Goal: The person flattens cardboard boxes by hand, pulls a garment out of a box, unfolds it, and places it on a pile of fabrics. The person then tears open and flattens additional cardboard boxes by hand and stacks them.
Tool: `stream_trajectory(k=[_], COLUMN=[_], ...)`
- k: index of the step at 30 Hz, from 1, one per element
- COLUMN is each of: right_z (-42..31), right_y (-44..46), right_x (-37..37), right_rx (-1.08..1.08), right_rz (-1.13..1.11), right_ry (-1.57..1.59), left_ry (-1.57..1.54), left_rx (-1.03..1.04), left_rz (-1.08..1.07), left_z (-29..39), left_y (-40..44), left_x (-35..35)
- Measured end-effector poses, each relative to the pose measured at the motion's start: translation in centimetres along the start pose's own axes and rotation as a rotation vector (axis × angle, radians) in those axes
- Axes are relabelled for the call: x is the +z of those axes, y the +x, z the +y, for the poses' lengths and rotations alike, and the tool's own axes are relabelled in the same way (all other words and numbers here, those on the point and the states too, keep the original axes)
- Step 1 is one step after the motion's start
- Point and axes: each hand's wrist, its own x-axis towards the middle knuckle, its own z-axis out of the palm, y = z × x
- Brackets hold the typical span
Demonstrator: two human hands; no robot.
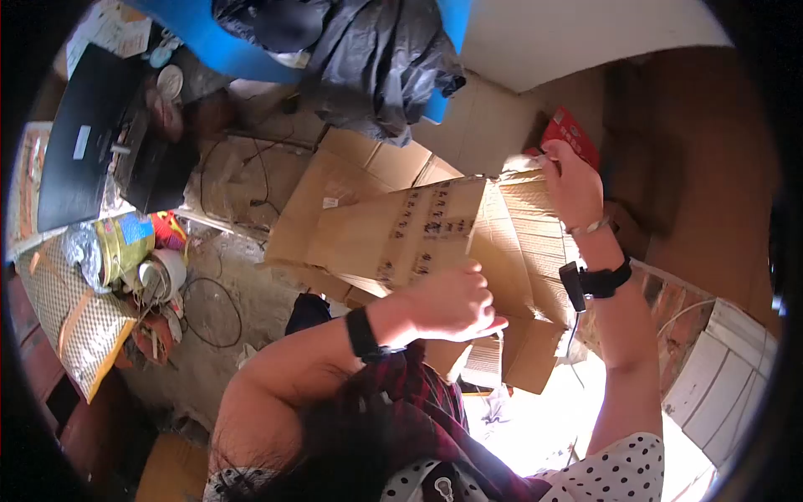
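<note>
Cardboard carton (pixel 351 236) before the chest, long axis roughly left-right; lies leftward of right hand (pixel 575 186), closed on far corner of end flap (pixel 535 217); left hand (pixel 447 303) nearer the taped side, curled, can't tell if gripping

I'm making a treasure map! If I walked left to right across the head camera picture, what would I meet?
Black panel → black band on the left wrist → left hand → right hand → white boards.
</note>
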Motion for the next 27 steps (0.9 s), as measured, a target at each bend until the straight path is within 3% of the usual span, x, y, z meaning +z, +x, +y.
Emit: stream_trajectory(k=[1,3,5,7,9,11,13,14,16,18,21,25,27], right_z=[0.5,1.6,2.3,2.7,2.4,1.1,-2.3,-3.5,-4.9,-6.0,-6.8,-5.9,-5.1], right_y=[-0.6,-2.0,-3.8,-5.8,-7.9,-8.8,-9.1,-9.2,-9.2,-9.4,-9.9,-9.5,-8.7], right_x=[-0.2,0.1,1.6,4.1,6.8,9.0,10.7,11.6,13.2,12.9,12.0,10.6,10.1], right_rx=[0.016,-0.642,-0.661,-0.77,-0.823,-0.694,0.09,0.048,0.592,0.652,0.567,0.472,0.542], right_rz=[0.008,0.395,0.422,0.274,-0.073,-0.482,-0.777,-0.777,-0.96,-0.957,-0.834,-0.687,-0.238], right_ry=[-0.001,-0.477,-0.483,-0.578,-0.517,-0.179,0.779,0.802,1.714,2.117,2.341,2.356,1.859], left_ry=[0.022,0.002,-0.016,0.018,0.015,-0.099,-0.107,-0.13,-0.162,-0.099,0.001,0.203,0.16], left_rx=[-0.008,0.012,0.001,-0.049,-0.06,-0.047,-0.02,-0.024,0.014,-0.019,-0.065,-0.064,-0.189], left_rz=[0.071,0.078,0.129,0.062,0.114,0.173,0.129,0.129,0.171,0.104,0.092,0.14,0.026], left_z=[-0.3,-0.7,-1.0,-1.6,-1.8,-1.7,-1.2,-0.9,-0.4,-0.5,-1.4,-2.4,-3.3], left_y=[-0.4,-1.1,-1.7,-2.4,-1.9,-1.3,-0.6,-0.2,0.2,0.2,-0.6,-1.5,-3.1], left_x=[-1.0,-2.8,-3.5,-4.4,-4.6,-3.6,-3.0,-2.4,-1.6,-1.2,-2.6,-4.1,-3.9])
